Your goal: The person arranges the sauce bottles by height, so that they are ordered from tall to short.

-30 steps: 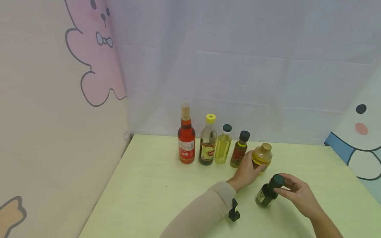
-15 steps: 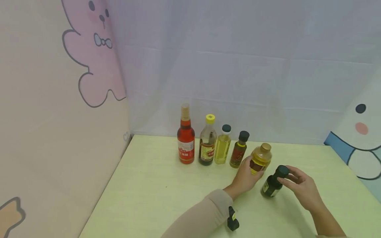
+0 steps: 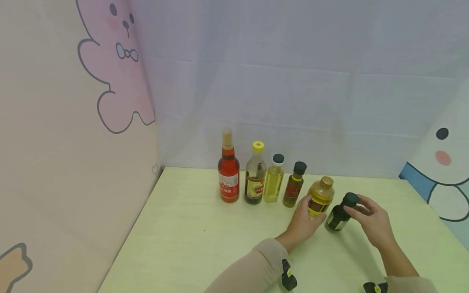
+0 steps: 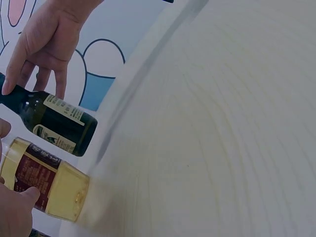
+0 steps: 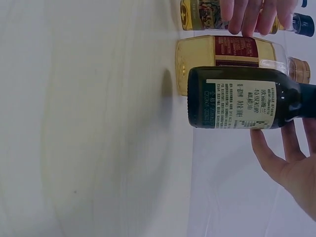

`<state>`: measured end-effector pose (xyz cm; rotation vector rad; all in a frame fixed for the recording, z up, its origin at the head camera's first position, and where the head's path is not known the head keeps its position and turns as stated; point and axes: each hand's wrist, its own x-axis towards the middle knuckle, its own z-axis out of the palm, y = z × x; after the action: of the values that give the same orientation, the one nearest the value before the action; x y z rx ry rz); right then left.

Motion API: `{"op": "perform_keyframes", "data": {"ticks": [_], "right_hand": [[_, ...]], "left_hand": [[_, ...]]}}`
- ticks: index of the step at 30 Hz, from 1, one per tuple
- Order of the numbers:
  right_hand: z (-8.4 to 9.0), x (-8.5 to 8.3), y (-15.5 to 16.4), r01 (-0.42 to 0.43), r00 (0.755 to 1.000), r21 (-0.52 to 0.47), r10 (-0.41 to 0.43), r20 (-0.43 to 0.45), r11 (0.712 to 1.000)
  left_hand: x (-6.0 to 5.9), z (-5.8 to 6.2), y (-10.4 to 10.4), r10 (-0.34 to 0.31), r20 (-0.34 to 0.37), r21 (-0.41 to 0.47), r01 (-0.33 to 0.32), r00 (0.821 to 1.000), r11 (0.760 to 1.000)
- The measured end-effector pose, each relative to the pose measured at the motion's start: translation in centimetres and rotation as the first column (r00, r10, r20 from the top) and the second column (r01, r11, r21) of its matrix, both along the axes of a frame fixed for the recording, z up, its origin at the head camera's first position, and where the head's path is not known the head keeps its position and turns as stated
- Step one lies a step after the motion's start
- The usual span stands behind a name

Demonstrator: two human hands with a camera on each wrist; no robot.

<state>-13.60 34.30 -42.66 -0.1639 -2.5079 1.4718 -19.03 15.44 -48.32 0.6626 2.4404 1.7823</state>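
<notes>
Here the right hand pinches the dark bottle, table edge near.

Glossy dark glass bottle w/ matt paper label, smooth pale wood-look table, plastic caps.

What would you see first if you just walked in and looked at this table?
A row of bottles stands along the back of the pale green table, the tall red bottle at its left end. Nearer, the left hand grips an amber bottle, and the right hand holds a dark bottle by its black cap, just beside it.
</notes>
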Motion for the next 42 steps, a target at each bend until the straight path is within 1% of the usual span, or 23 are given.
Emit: {"op": "perform_keyframes", "data": {"ticks": [7, 11, 16, 19, 24, 26, 28, 33, 36, 39, 42], "right_hand": [[-0.2, -1.0, 0.1, 0.036, 0.999, -0.034, -0.037, -0.027, 0.999], [-0.3, -1.7, 0.2, 0.045, 0.997, -0.072, -0.049, -0.051, 0.996], [-0.5, -2.3, 0.4, 0.052, 0.995, -0.135, -0.063, -0.082, 0.99], [-0.6, -2.6, 0.6, 0.052, 0.993, -0.154, -0.067, -0.094, 0.987], [-0.7, -3.1, 0.8, 0.045, 0.995, -0.174, -0.06, -0.082, 0.984], [-0.7, -3.3, 0.9, 0.034, 0.995, -0.216, -0.053, -0.084, 0.976], [-0.7, -3.5, 1.0, 0.027, 0.995, -0.238, -0.049, -0.086, 0.971], [-1.1, -3.9, 1.5, 0.004, 0.992, -0.32, -0.044, -0.119, 0.947], [-1.3, -4.0, 1.6, -0.011, 0.989, -0.385, -0.046, -0.139, 0.923], [-1.4, -4.1, 1.7, -0.016, 0.989, -0.407, -0.046, -0.141, 0.913], [-1.5, -4.1, 1.8, -0.025, 0.989, -0.425, -0.041, -0.145, 0.905]], "left_hand": [[0.5, 0.3, -0.1, -0.012, 0.003, 0.029, 0.012, 1.0, 1.0], [0.6, 0.3, -0.2, -0.012, 0.004, 0.037, 0.011, 1.0, 0.999], [0.5, 0.1, -0.5, -0.006, 0.008, 0.022, 0.006, 1.0, 1.0], [0.6, 0.2, -0.8, -0.004, 0.027, 0.013, 0.004, 1.0, 1.0], [0.7, 0.3, -1.4, -0.011, 0.073, 0.0, 0.011, 0.997, 1.0], [0.8, 0.3, -1.7, -0.002, 0.095, -0.021, 0.004, 0.996, 1.0], [0.9, 0.3, -2.1, 0.01, 0.111, -0.043, -0.005, 0.994, 0.999], [0.9, 0.0, -3.5, 0.014, 0.121, -0.092, -0.003, 0.993, 0.996], [1.1, 0.0, -4.5, 0.006, 0.108, -0.129, 0.008, 0.994, 0.992], [1.4, 0.2, -5.7, -0.003, 0.087, -0.182, 0.019, 0.996, 0.983], [1.7, 0.5, -6.8, -0.025, 0.052, -0.244, 0.037, 0.998, 0.969]]}}
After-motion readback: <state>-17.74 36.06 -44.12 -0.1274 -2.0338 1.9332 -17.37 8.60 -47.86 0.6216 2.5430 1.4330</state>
